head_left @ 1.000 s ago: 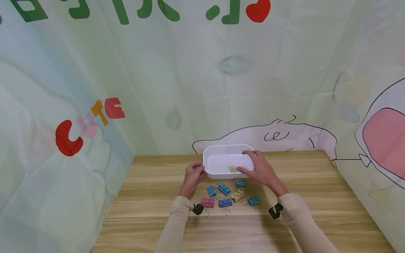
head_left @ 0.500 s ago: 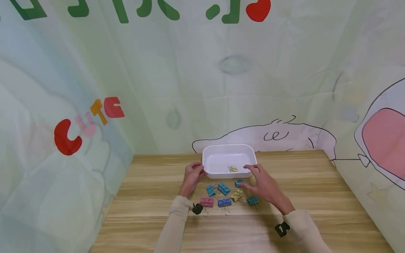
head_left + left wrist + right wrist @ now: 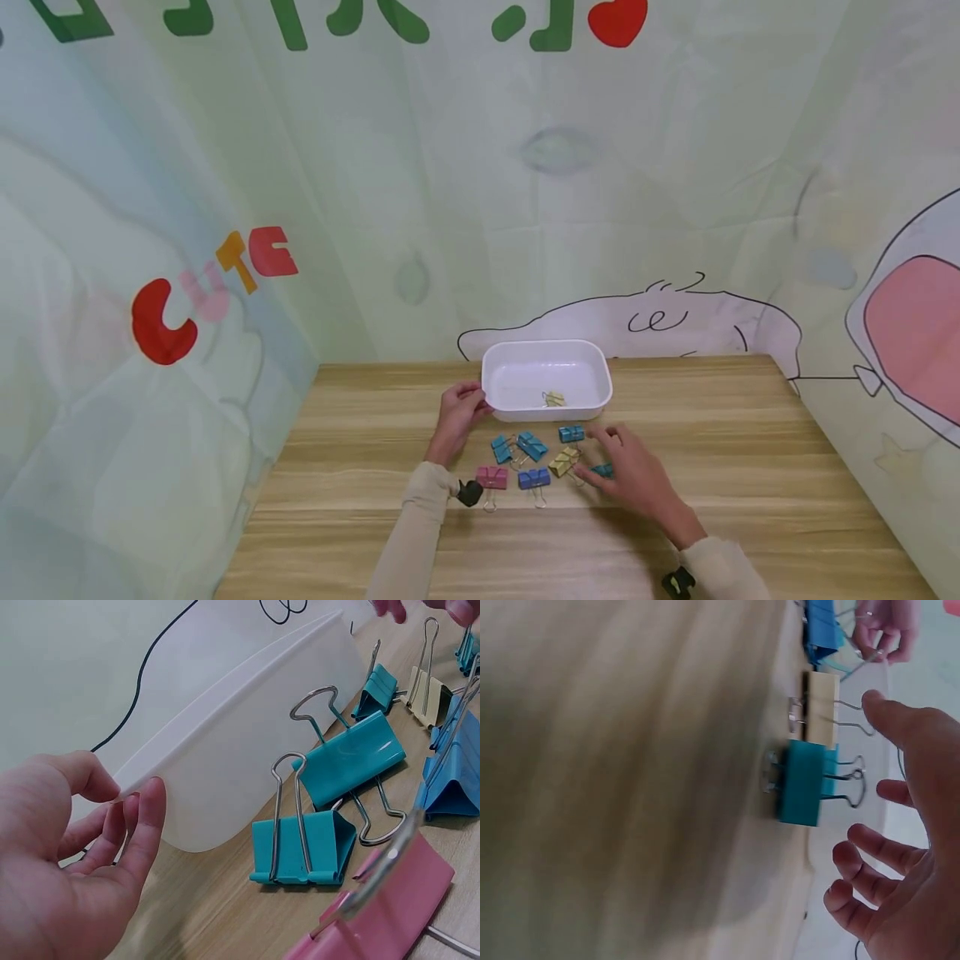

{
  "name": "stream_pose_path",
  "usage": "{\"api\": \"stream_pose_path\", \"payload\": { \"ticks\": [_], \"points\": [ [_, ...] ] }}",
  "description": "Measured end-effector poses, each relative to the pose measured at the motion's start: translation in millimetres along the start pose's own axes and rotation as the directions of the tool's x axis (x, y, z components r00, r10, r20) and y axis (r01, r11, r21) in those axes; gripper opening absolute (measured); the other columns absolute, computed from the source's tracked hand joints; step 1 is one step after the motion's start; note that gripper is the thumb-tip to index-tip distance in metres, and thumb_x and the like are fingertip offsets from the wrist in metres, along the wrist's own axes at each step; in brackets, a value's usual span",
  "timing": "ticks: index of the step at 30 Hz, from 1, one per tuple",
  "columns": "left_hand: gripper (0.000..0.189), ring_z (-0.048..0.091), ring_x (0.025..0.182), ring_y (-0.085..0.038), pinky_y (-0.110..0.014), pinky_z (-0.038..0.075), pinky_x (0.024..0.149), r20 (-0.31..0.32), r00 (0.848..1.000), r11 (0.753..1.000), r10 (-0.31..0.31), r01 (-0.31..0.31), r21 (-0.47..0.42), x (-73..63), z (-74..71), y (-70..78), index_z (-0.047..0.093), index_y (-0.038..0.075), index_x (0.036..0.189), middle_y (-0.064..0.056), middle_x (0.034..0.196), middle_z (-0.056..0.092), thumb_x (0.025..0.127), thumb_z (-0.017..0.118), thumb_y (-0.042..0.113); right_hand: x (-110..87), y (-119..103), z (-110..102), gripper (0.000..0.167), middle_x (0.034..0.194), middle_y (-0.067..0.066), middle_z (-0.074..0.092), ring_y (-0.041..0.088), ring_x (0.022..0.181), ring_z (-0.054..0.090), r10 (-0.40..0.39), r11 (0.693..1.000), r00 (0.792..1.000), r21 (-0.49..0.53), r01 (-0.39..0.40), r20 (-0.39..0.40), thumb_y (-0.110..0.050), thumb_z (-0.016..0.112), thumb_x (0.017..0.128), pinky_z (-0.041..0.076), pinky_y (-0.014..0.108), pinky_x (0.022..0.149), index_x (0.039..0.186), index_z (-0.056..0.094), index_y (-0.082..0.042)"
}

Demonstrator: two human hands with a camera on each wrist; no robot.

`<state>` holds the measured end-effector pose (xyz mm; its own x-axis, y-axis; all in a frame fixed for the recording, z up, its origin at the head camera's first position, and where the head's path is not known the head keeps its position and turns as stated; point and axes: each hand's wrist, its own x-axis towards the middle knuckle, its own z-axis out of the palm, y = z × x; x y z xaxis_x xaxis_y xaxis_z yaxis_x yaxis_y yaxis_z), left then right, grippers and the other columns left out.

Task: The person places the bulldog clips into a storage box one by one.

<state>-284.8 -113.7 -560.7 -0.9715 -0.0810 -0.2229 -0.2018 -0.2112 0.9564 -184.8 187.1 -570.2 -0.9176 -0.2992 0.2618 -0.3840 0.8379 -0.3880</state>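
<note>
My left hand [image 3: 457,423] pinches the near left corner of a white plastic bin [image 3: 543,415] between thumb and fingers, its rim caught there in the left wrist view. Inside the bin lies a yellow binder clip [image 3: 554,399]. My right hand [image 3: 637,475] hovers with spread fingers over a teal binder clip [image 3: 603,470], partly hiding it; nothing is in its grasp. In the right wrist view that teal clip [image 3: 801,784] stands below the thumb, handles up. Just left of this hand is a yellow binder clip [image 3: 564,461], and another teal clip [image 3: 572,433] lies by the bin.
Two teal clips [image 3: 532,446] lie close together before the bin. A pink binder clip [image 3: 492,477] and a blue one [image 3: 534,478] sit nearer me on the wooden table [image 3: 360,500]. A printed curtain [image 3: 420,208] hangs behind the table.
My right hand has come out of the bin and moved toward me, down over the front right clip. My left hand stays at the bin's corner.
</note>
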Motion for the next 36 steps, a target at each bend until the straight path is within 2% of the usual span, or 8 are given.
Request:
{"api": "stream_pose_path", "payload": {
  "ticks": [4, 9, 17, 23, 29, 36],
  "points": [
    [0.035, 0.067, 0.101, -0.036, -0.033, 0.063, 0.086, 0.002, 1.0, 1.0, -0.006, 0.006, 0.0, -0.5, 0.4, 1.1, 0.052, -0.014, 0.133, -0.032, 0.126, 0.056, 0.101, 0.056, -0.002, -8.3, 0.9, 4.3, 0.059, 0.112, 0.01, 0.06, 0.021, 0.087, 0.058, 0.064, 0.998, 0.998, 0.004, -0.064, 0.02, -0.046, 0.084, 0.085, 0.055, 0.035, 0.058, 0.131, 0.066, -0.014],
    [0.036, 0.068, 0.094, -0.031, -0.032, 0.063, 0.083, 0.013, 1.0, 1.0, 0.007, -0.007, -0.001, 0.0, -0.1, 0.9, 0.05, -0.016, 0.133, -0.034, 0.124, 0.056, 0.1, 0.056, -0.003, -16.1, 3.7, 8.9, 0.048, 0.101, 0.005, 0.055, 0.016, 0.078, 0.051, 0.106, 0.994, 0.994, 0.0, -0.106, 0.023, -0.044, 0.084, 0.086, 0.048, 0.028, 0.051, 0.121, 0.068, -0.015],
    [0.037, 0.068, 0.078, -0.019, -0.032, 0.064, 0.078, 0.048, 0.998, 1.0, 0.03, -0.03, 0.003, 3.7, -2.3, 1.1, 0.048, -0.021, 0.131, -0.031, 0.114, 0.061, 0.096, 0.055, -0.008, -23.1, 6.1, 11.2, 0.035, 0.094, 0.002, 0.052, 0.016, 0.075, 0.05, 0.139, 0.99, 0.989, -0.01, -0.139, 0.045, -0.041, 0.082, 0.088, 0.047, 0.029, 0.05, 0.11, 0.066, -0.018],
    [0.04, 0.068, 0.08, -0.023, -0.03, 0.063, 0.075, 0.051, 0.998, 0.999, 0.029, -0.03, 0.022, 6.5, -2.0, 3.2, 0.049, -0.02, 0.132, -0.038, 0.123, 0.057, 0.095, 0.057, -0.007, -25.7, 7.9, 12.4, 0.028, 0.094, 0.001, 0.055, 0.017, 0.077, 0.054, 0.133, 0.991, 0.99, -0.024, -0.132, 0.036, -0.035, 0.081, 0.09, 0.049, 0.032, 0.052, 0.105, 0.065, -0.019],
    [0.04, 0.068, 0.087, -0.029, -0.03, 0.063, 0.076, 0.046, 0.999, 0.999, 0.008, -0.01, 0.053, 8.5, -2.3, 4.3, 0.052, -0.018, 0.132, -0.036, 0.125, 0.058, 0.095, 0.058, -0.005, -27.3, 9.8, 9.8, 0.028, 0.094, 0.002, 0.056, 0.018, 0.078, 0.056, 0.117, 0.993, 0.993, -0.037, -0.116, 0.02, -0.031, 0.081, 0.089, 0.051, 0.032, 0.052, 0.106, 0.065, -0.017],
    [0.04, 0.068, 0.086, -0.027, -0.033, 0.064, 0.079, 0.048, 0.999, 0.996, 0.011, -0.015, 0.09, 8.2, -3.2, 5.6, 0.052, -0.017, 0.133, -0.037, 0.123, 0.06, 0.096, 0.058, -0.004, -26.3, 12.8, 1.2, 0.026, 0.095, 0.005, 0.06, 0.022, 0.081, 0.061, 0.114, 0.993, 0.994, -0.04, -0.113, 0.002, -0.026, 0.082, 0.088, 0.055, 0.037, 0.054, 0.106, 0.066, -0.015]
  ]
}}
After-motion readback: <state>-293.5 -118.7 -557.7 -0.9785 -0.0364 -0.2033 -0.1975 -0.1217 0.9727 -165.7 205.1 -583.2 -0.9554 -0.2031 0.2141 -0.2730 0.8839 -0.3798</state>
